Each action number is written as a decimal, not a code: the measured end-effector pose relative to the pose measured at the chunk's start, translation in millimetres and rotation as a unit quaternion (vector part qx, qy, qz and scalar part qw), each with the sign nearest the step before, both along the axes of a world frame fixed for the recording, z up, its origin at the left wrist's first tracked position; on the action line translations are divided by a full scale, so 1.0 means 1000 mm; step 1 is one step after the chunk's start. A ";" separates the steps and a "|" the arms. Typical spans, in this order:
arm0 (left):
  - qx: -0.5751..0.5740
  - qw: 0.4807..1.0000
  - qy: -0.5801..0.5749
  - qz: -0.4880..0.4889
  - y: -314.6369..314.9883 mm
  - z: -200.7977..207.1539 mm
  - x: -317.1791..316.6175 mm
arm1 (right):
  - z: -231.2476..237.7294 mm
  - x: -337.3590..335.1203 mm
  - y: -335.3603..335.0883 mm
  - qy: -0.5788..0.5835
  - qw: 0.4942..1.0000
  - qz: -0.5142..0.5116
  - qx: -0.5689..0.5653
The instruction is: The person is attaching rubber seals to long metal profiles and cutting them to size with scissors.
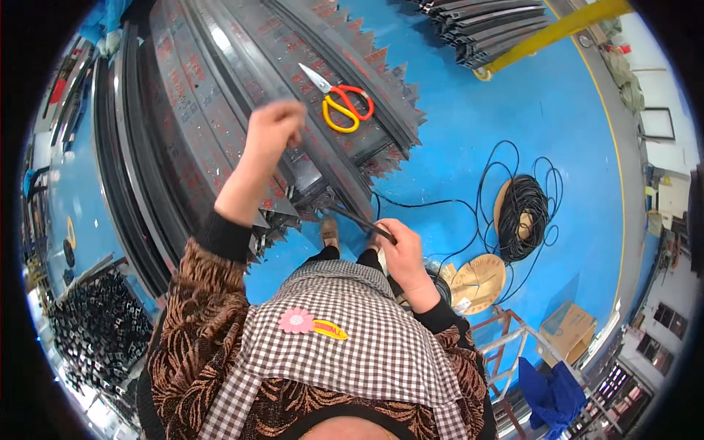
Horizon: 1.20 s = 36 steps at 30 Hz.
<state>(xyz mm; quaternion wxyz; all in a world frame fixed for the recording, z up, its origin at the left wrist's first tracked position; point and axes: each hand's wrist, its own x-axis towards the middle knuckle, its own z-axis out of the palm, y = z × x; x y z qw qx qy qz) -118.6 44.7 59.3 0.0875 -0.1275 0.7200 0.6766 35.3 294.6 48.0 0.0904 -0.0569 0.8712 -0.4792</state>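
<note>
My right hand (pixel 402 253) is closed around a black rubber sealing strip (pixel 359 220), which slants up to the left toward the ends of the dark profiles. Farther up and left, my left hand (pixel 275 130) is raised over the stacked long dark profiles (pixel 213 81); its fingers look curled but are smeared by motion, so whether it holds anything cannot be made out. To its right, scissors (pixel 343 106) with one red and one yellow handle lie on the profiles, blades pointing up and left.
Black cord (pixel 524 213) lies coiled on the blue floor at right, with a loose line running toward the profiles. A round cardboard disc (pixel 480 282), a metal frame (pixel 506 345) and a cardboard box (pixel 568 330) stand nearer. More profiles (pixel 488 26) lie beyond a yellow bar (pixel 557 40).
</note>
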 end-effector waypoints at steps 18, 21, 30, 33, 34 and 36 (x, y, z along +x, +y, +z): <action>0.253 0.945 -0.051 -0.201 0.047 0.057 0.099 | 0.016 0.022 -0.036 -0.264 0.941 -0.047 -0.204; 0.240 0.947 -0.044 -0.210 0.044 0.057 0.103 | 0.019 0.025 -0.040 -0.178 0.972 -0.014 -0.155; 0.290 0.920 -0.017 -0.263 0.042 0.042 0.111 | 0.018 0.030 -0.028 -0.206 0.887 -0.073 -0.407; 0.288 0.919 -0.019 -0.269 0.042 0.042 0.109 | 0.015 0.024 -0.022 -0.214 0.896 -0.063 -0.385; 0.276 0.929 -0.029 -0.244 0.041 0.044 0.108 | 0.016 0.021 -0.023 -0.215 0.897 -0.075 -0.379; 0.251 0.948 -0.048 -0.190 0.037 0.047 0.107 | 0.014 0.008 -0.019 -0.167 0.944 -0.063 -0.277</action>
